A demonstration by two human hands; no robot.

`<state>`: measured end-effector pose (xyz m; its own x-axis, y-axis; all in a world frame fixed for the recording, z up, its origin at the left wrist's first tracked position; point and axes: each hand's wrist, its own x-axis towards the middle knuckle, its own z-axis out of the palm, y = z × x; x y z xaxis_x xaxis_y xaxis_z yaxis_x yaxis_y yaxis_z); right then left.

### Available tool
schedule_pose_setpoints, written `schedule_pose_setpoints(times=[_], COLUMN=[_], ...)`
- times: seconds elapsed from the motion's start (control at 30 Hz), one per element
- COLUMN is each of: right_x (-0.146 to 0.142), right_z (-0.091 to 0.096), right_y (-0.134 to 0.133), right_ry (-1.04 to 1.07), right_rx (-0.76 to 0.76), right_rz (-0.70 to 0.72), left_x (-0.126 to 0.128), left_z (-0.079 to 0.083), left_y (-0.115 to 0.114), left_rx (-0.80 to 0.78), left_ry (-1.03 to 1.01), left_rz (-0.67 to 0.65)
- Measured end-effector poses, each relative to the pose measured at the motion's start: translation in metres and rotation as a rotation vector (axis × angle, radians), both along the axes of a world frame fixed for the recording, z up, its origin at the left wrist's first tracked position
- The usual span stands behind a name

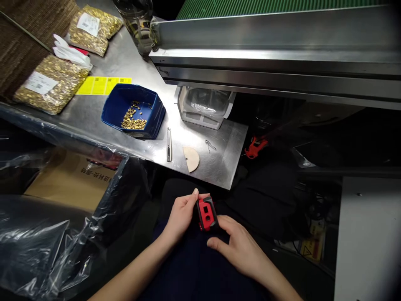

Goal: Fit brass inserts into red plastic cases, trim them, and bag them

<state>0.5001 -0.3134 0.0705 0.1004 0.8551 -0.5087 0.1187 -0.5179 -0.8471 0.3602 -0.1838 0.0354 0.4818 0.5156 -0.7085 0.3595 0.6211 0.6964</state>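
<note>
Over my lap is a red-and-black plastic housing [207, 214] with a square and a round opening in its red face. At its upper left, my left hand [182, 213] is closed on it, the thumb at the top corner and the fingers partly hidden behind. My right hand [239, 244] supports the lower right side with curled fingers. Its thumb stands off the housing, and some of its fingertips are hidden. Beyond the hands, a half-round pale disc [191, 159], a utility knife [169, 144] and small metal pieces [210, 145] lie on the metal table [219, 167].
A blue bin [133, 110] holds small brass parts; a grey bin [205, 106] holds clear plastic. Bags of brass parts [52, 83] lie at left, near a white glove [70, 52]. A plastic-lined box [75, 177] stands below. A conveyor's metal frame [275, 54] crosses above.
</note>
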Motion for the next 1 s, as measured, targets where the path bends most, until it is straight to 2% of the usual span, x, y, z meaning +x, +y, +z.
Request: schedule_pose_setpoints(times=[0.17,0.3,0.43,0.5,0.6,0.7,0.8,0.87,1.0], right_x=[0.007,0.018,0.025,0.027,0.028,0.028,0.028,0.029,0.034], right_z=[-0.004,0.007,0.013,0.011,0.005,0.001,-0.002,-0.004,-0.013], right_y=[0.011,0.028,0.039,0.041,0.041,0.037,0.032,0.027,0.014], right_ry=[0.044,0.08,0.185,0.223,0.294,0.332,0.302,0.316,0.514], right_rx=[0.004,0.043,0.032,0.03,0.043,0.045,0.022,0.02,-0.016], right_rz=[-0.173,-0.226,-0.28,-0.322,-0.339,-0.274,-0.269,-0.337,-0.559], left_x=[0.0,0.002,0.007,0.012,0.023,0.032,0.035,0.033,0.023], left_z=[0.005,0.012,0.022,0.025,0.024,0.021,0.02,0.021,0.02], left_y=[0.003,0.004,0.011,0.013,0.013,0.012,0.014,0.017,0.025], left_rx=[0.084,0.109,0.318,0.34,0.225,0.049,0.009,-0.006,-0.091], left_ry=[-0.195,-0.331,-0.403,-0.414,-0.34,-0.254,-0.229,-0.297,-0.435], left_rz=[-0.049,-0.029,-0.18,-0.218,-0.121,0.026,0.012,0.025,0.241])
